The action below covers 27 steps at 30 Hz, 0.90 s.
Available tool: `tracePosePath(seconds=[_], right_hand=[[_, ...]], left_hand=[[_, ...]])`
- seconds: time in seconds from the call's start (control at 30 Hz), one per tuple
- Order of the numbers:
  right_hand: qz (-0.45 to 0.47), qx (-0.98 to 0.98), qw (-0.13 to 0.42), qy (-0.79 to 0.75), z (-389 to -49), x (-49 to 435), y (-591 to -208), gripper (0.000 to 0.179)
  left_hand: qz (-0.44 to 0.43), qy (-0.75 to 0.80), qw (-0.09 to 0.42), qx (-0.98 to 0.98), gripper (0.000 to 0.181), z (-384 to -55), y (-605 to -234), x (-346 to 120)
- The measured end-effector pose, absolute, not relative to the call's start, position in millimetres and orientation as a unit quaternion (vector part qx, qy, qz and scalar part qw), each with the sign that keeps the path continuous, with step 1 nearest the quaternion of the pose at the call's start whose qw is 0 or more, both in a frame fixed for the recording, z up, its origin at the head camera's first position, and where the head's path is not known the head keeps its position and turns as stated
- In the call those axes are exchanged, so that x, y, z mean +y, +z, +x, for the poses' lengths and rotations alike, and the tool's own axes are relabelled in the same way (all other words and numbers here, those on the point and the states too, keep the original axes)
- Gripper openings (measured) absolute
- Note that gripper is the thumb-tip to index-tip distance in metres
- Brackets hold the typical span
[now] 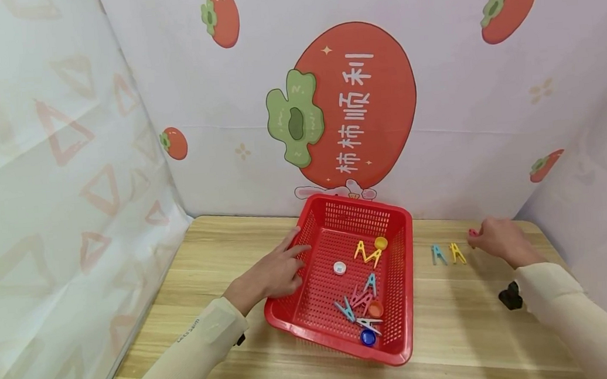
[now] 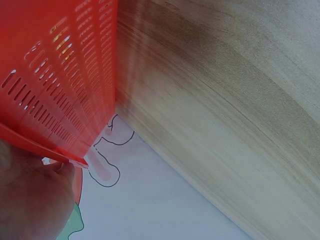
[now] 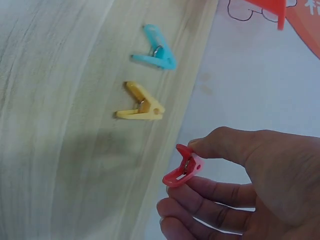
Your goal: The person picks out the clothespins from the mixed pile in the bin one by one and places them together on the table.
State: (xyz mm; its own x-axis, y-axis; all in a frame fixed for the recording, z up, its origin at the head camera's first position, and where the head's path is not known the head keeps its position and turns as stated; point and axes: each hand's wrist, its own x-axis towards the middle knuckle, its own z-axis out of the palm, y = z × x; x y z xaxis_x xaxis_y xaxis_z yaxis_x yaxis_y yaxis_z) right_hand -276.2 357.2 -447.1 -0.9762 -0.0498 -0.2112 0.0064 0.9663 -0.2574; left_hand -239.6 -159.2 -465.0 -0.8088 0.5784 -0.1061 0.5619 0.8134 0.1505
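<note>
My right hand (image 1: pixel 501 239) is above the back right of the table. Its thumb and fingertips pinch a small pink-red clothespin (image 3: pixel 186 167). On the wood beside it lie a yellow clothespin (image 3: pixel 141 104) and a light blue clothespin (image 3: pixel 156 50). My left hand (image 1: pixel 279 271) rests over the left rim of a red plastic basket (image 1: pixel 408 288), fingers spread across the edge. Inside the basket are yellow clothespins (image 1: pixel 361 250), light blue clothespins (image 1: pixel 346 311), pink clothespins and a white one (image 1: pixel 369 324). Among them lie a white cap (image 1: pixel 339 267), a yellow cap (image 1: pixel 380 243), an orange cap (image 1: pixel 376 309) and a blue cap (image 1: pixel 368 337).
The wooden table (image 1: pixel 222 242) meets a pale wall sheet (image 1: pixel 455 167) printed with persimmons at the back. Another patterned sheet (image 1: pixel 73 229) hangs along the left side. The basket stands slightly turned near the table's middle, its far end by the wall.
</note>
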Motion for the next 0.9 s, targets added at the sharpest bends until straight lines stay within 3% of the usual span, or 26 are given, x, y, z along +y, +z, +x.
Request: tracePosePath(seconds=[0.27, 0.53, 0.9], right_hand=[[-0.011, 0.987, 0.102, -0.128, -275, 367, -462, 0.043], [0.012, 0.981, 0.136, -0.139, -275, 369, -469, 0.039], [0.018, 0.982, 0.122, -0.142, -274, 372, -487, 0.04]], left_hand=[[0.305, 0.052, 0.07, 0.948, 0.032, -241, -465, -159], [0.299, 0.053, 0.074, 0.95, 0.03, -240, -465, -158], [0.297, 0.051, 0.074, 0.951, 0.031, -240, -466, -159]])
